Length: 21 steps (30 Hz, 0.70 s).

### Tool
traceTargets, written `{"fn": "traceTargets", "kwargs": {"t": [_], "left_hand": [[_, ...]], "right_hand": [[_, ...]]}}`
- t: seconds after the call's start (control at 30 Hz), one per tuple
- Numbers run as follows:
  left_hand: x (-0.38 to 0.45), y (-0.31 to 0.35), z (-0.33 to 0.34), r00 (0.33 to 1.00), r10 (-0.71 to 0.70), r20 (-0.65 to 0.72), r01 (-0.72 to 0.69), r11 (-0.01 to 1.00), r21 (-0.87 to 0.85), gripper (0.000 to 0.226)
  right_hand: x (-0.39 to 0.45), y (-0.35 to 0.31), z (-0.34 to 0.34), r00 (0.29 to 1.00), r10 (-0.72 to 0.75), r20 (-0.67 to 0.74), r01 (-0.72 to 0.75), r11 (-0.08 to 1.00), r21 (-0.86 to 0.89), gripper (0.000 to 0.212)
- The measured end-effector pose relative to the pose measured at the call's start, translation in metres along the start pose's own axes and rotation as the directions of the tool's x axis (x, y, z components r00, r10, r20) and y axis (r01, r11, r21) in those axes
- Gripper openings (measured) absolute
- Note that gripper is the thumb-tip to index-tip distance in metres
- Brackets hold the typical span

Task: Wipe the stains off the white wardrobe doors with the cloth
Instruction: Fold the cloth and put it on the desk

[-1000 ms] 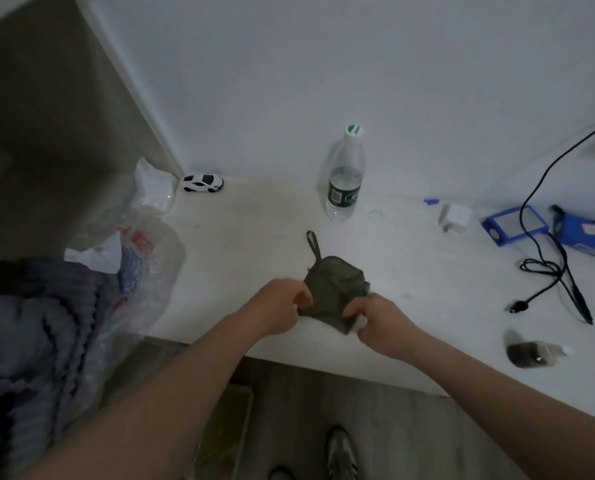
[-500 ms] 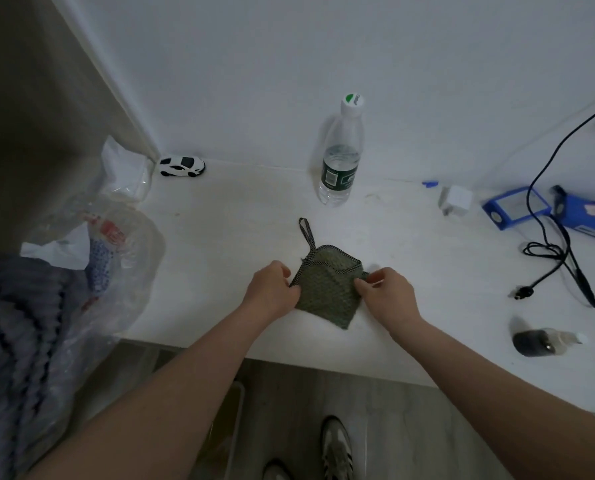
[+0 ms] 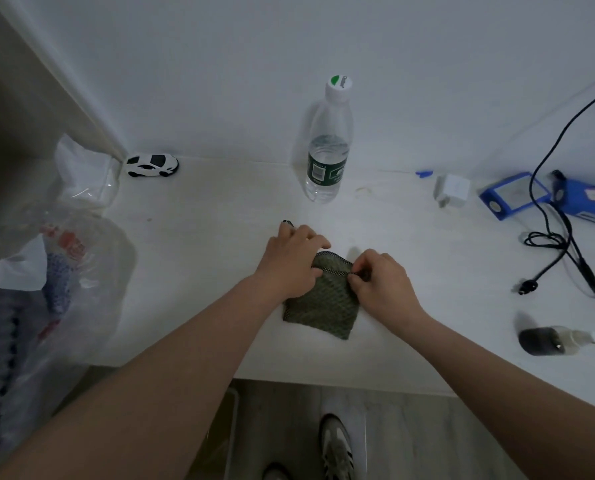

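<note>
Cloth point(image 3: 320, 303), dark green mesh, lies mid-frame on a white desk point(image 3: 219, 237). A bottle point(image 3: 327, 143) stands above it. Left hand point(image 3: 289, 261) presses its upper edge; right hand point(image 3: 382, 282) pinches the upper right corner.

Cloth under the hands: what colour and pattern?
Dark olive green cloth with a black mesh-like net pattern, seen in the head view.

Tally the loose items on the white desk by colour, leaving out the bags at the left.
Green: 1, olive mesh cloth
Clear: 1, plastic water bottle
White: 2, toy car, square charger plug
Blue: 2, flat boxes
Black: 1, coiled cable
Dark: 1, small lying bottle
Total: 8
</note>
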<state>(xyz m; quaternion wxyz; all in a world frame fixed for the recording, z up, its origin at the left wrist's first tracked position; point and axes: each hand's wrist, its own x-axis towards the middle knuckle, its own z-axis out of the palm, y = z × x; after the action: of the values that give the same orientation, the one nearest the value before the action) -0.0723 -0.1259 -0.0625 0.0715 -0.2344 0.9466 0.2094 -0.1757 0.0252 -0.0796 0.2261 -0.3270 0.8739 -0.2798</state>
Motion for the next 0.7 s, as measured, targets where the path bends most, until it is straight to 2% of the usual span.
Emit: {"fn": "traceTargets", "kwargs": {"t": [0.13,0.33,0.5,0.6,0.7], "left_hand": [[0.011,0.001,0.003,0.996,0.078,0.043,-0.080,0.995,0.053,0.024],[0.016,-0.005,0.001,0.993,0.112,0.022,-0.111,0.993,-0.040,0.014],[0.021,-0.003,0.002,0.989,0.134,0.062,-0.128,0.987,-0.098,0.017],[0.022,-0.003,0.004,0.975,0.212,0.064,-0.202,0.971,-0.131,0.029],[0.024,0.002,0.005,0.956,0.282,0.084,-0.263,0.947,-0.182,0.030]], "right_hand": [[-0.001,0.005,-0.004,0.998,0.008,-0.056,-0.005,0.999,0.046,0.010],[-0.001,0.004,-0.008,0.994,0.037,-0.100,-0.027,0.994,0.101,0.011],[0.000,0.008,-0.011,0.992,0.044,-0.114,-0.030,0.992,0.122,0.013],[0.000,0.009,-0.013,0.995,0.040,-0.093,-0.022,0.982,0.185,0.015],[-0.002,0.009,-0.017,0.997,0.044,-0.063,-0.025,0.961,0.277,0.015]]}}
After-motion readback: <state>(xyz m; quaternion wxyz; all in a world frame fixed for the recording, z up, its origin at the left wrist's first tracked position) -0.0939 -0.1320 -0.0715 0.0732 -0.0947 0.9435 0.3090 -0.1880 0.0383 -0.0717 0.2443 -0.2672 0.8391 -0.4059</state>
